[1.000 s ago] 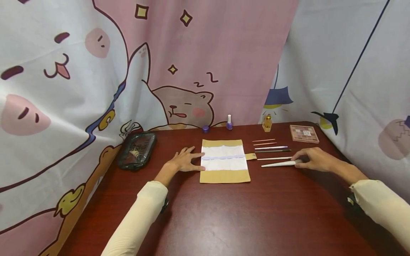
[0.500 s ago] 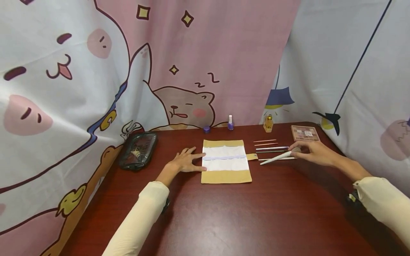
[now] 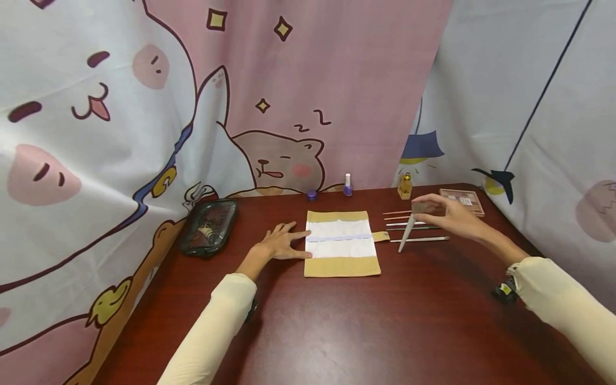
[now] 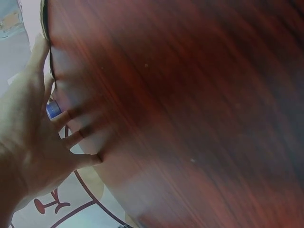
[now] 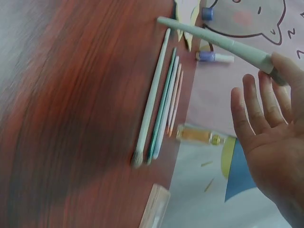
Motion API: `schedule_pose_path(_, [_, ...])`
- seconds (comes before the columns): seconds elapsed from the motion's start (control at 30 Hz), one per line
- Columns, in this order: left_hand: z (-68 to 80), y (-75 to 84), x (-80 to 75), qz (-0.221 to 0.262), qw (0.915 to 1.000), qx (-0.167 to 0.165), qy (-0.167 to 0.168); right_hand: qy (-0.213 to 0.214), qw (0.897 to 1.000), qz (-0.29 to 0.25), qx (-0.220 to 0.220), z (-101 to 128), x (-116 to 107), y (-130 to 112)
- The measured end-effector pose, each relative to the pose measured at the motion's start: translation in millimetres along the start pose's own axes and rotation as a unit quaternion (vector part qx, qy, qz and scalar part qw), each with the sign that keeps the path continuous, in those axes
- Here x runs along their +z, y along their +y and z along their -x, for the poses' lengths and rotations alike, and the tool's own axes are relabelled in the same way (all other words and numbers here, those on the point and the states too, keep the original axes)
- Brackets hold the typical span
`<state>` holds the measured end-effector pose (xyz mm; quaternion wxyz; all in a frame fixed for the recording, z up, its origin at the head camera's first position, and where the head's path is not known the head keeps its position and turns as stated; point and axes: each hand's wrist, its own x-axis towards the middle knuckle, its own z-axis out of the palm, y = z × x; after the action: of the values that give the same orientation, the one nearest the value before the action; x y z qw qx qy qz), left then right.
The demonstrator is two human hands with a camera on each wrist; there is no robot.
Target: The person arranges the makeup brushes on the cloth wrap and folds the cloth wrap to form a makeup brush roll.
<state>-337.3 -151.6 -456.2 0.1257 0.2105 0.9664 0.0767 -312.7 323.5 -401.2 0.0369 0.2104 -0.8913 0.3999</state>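
- On the near tabletop (image 3: 366, 326) there is only bare dark-red wood between the two cream sleeves.
- At about 10 o'clock from the near edge, the left hand (image 3: 281, 245) lies flat with straight, spread fingers. It presses the left border of the brush roll (image 3: 341, 243) and grips nothing; the left wrist view shows the same open palm on the wood.
- At 2 o'clock, the right hand (image 3: 445, 216) pinches the thick brush (image 3: 408, 231) at its bristle end between thumb and fingertips, while the other fingers are loosely open, as the right wrist view shows.
- One second ago this brush lay flat on the tabletop as the nearest of the row; half a second ago one end was already raised. Now it is fully lifted, hanging tilted with the handle tip down. I judge that the pick-up is done and the brush is free to be carried.
- The handle tip points to about 8 o'clock from the hand, near the strap tab (image 3: 382, 236) of the roll, not touching it.
- Just beyond and under the hand, the thin brushes (image 3: 414, 225) lie parallel in their row.
- Farther, at 12 o'clock, stand the nail polish (image 3: 347, 184), a small jar (image 3: 312, 194), the amber bottle (image 3: 405, 185) and the palette (image 3: 463, 200).
- At far 10 o'clock lies the clear pouch (image 3: 208, 227), before the cartoon curtain (image 3: 144, 107).
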Motion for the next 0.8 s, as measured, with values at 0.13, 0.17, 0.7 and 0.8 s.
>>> schedule_pose_path(0.13, [-0.3,2.7,-1.5,-0.001,1.0,-0.002,0.0,-0.01,0.999,-0.009,0.029,-9.9,5.1,-5.0])
schedule_pose_path(0.17, [-0.4,3.0,-1.8,-0.001,1.0,-0.002,0.001,-0.013,0.999,-0.016,0.032,-12.7,6.4,-6.6])
schedule_pose_path(0.7, [0.0,-1.6,-14.6,0.005,0.9996,0.008,-0.026,0.008,0.997,-0.07,0.023,-71.4,41.3,-42.7])
schedule_pose_path(0.8, [0.8,-0.5,-16.3,0.004,0.9996,0.008,-0.028,0.013,0.996,-0.085,0.013,-81.8,49.6,-45.7])
